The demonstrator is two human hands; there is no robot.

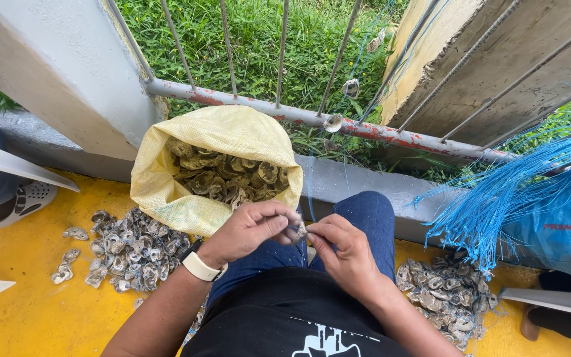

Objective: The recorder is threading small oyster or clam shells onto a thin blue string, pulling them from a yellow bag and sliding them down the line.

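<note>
Two hands meet at centre frame above the person's knees: the left hand (249, 228), with a white wristwatch (201, 266), is curled nearly closed, and the right hand (342, 248) pinches in from the other side, both fingertips closed on one small oyster shell (301, 231). Whether a cord passes through it cannot be told. Risk one: the shell edges look rough and ragged, and the hands are bare, so a slip of the pinch could cut a fingertip. Risk two: the grip is fingertip only, so the shell could drop between the knees onto the yellow floor (28, 311). Risk three: the open yellow sack (166, 192) of shells leans at upper centre and could tip onto the shell pile (127, 251) at lower left. The blue cord bundle (510, 192) at right hangs loose above a second shell pile (447, 297), and strands could snag.
</note>
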